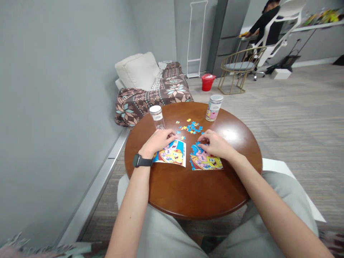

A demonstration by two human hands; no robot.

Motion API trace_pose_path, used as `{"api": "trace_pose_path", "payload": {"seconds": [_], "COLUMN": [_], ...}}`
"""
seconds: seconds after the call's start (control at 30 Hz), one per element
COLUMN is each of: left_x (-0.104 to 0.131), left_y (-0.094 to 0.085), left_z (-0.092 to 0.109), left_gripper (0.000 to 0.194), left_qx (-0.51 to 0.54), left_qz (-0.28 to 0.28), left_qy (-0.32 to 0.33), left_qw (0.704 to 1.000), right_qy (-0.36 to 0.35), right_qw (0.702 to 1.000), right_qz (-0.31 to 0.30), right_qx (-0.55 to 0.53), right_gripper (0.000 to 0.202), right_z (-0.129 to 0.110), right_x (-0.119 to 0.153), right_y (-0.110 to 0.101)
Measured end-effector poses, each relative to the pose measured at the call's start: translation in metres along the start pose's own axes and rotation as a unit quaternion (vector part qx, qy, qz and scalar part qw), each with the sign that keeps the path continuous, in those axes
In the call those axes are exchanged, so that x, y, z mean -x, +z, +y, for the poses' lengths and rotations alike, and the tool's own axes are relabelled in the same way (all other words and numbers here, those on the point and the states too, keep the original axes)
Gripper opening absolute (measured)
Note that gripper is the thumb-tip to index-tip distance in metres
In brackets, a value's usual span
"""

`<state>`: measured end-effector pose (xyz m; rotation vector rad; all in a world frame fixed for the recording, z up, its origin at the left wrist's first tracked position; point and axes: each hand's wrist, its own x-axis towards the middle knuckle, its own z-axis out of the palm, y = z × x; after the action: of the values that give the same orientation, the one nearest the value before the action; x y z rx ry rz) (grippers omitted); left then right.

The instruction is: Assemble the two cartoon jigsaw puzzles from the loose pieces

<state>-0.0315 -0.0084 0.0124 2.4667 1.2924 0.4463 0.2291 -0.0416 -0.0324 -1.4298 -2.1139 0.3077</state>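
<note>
My left hand (160,139) lies over the top left of a printed cartoon picture sheet (176,156), its fingers loosely bent and spread, holding nothing that I can see. My right hand (214,144) is at the top edge of a partly joined jigsaw puzzle (205,162) showing the same cartoon. Its thumb and forefinger close around a small blue puzzle piece (198,143), partly hidden by the fingers. Loose blue and yellow puzzle pieces (194,127) are scattered beyond both hands.
A clear jar with a white lid (156,114) stands behind my left hand; a printed canister (214,108) stands at the back right. The round wooden table (172,193) is before my knees. Beyond are a covered sofa (158,95), a red bin (208,82) and a seated person (268,23).
</note>
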Motion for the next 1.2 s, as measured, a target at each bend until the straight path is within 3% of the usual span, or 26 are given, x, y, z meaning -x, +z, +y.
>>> {"api": "trace_pose_path", "payload": {"seconds": [0.43, 0.67, 0.9, 1.2], "left_x": [0.0, -0.001, -0.001, -0.001], "left_y": [0.001, 0.001, -0.001, 0.0], "left_z": [0.001, 0.002, 0.004, 0.004], "left_gripper": [0.027, 0.03, 0.026, 0.027], "left_qx": [0.0, -0.002, -0.001, -0.01], "left_qz": [0.0, -0.004, -0.015, -0.022], "left_qy": [0.005, 0.002, 0.0, -0.002], "left_qw": [1.0, 1.0, 1.0, 1.0], "right_qy": [0.057, 0.021, 0.064, 0.057], "right_qw": [0.996, 1.0, 0.997, 0.997], "right_qz": [0.065, 0.014, 0.022, 0.031], "right_qx": [0.015, 0.004, 0.035, 0.038], "right_gripper": [0.007, 0.011, 0.01, 0.023], "right_z": [0.015, 0.008, 0.009, 0.01], "right_x": [-0.001, -0.001, -0.001, -0.001], "right_y": [0.007, 0.005, 0.003, 0.002]}}
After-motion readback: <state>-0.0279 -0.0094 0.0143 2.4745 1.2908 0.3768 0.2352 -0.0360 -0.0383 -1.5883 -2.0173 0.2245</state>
